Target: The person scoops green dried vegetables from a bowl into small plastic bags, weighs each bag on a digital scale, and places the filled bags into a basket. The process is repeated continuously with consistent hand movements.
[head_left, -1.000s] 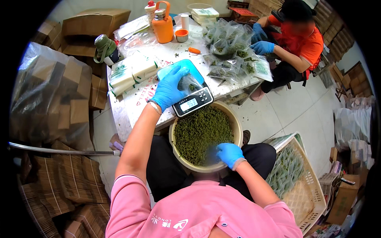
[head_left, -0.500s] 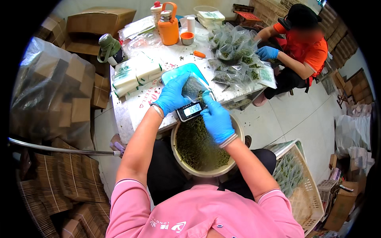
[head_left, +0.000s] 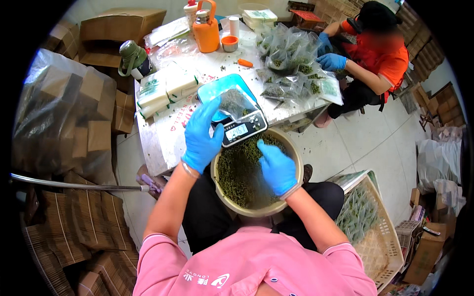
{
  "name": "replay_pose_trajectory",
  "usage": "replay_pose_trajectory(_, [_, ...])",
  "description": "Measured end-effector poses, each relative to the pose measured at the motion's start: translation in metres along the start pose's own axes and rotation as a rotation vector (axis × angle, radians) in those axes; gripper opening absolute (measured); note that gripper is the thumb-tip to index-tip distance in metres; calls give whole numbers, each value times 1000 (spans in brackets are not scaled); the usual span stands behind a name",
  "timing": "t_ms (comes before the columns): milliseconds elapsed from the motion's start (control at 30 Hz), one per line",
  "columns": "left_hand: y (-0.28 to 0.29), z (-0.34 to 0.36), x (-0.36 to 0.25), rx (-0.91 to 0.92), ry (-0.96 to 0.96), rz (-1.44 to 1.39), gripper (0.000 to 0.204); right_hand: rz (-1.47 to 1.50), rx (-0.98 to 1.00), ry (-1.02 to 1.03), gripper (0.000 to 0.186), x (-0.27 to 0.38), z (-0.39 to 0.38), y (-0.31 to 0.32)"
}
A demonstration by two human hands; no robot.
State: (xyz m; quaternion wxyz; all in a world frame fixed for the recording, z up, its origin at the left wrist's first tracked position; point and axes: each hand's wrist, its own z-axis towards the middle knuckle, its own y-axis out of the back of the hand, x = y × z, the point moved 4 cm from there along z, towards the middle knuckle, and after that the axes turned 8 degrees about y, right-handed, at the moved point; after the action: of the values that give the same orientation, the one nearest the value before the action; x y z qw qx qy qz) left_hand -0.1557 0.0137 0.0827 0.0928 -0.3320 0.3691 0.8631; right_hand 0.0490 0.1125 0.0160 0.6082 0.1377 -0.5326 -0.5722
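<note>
A clear plastic bag (head_left: 236, 104) of small green granules lies on the blue platform of a digital scale (head_left: 245, 127) at the table's near edge. Beside it is my left hand (head_left: 200, 140), blue-gloved, with fingers stretched out and fingertips by the bag's left side. It grips nothing. Below the scale, a round cream basin (head_left: 217, 190) between my knees holds loose green granules (head_left: 237, 172), like peppercorns. My right hand (head_left: 277, 167), also gloved, hangs over the basin's right side, thumb and fingers drawn together; whatever they may hold cannot be made out.
Stacked flat bags (head_left: 165, 91) lie left of the scale. Filled bags (head_left: 291, 54) crowd the table's right, where a co-worker (head_left: 380, 59) in orange sits. An orange flask (head_left: 206, 34) stands behind. A crate (head_left: 385, 237) with filled bags is at my right; cardboard stacks (head_left: 64, 232) are at left.
My left hand has drawn back from the bag, leaving it on the scale. My right hand has moved down from the bag's opening to over the basin. The co-worker's hands have come together.
</note>
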Motion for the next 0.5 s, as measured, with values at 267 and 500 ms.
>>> replay_pose_trajectory(267, [-85,-91,-23,203,840,-1322,40,-450,2,426,57,36,-10,6])
replay_pose_trajectory(500, [-110,-113,-52,260,943,-1103,37,-506,77,280,64,47,-9,4])
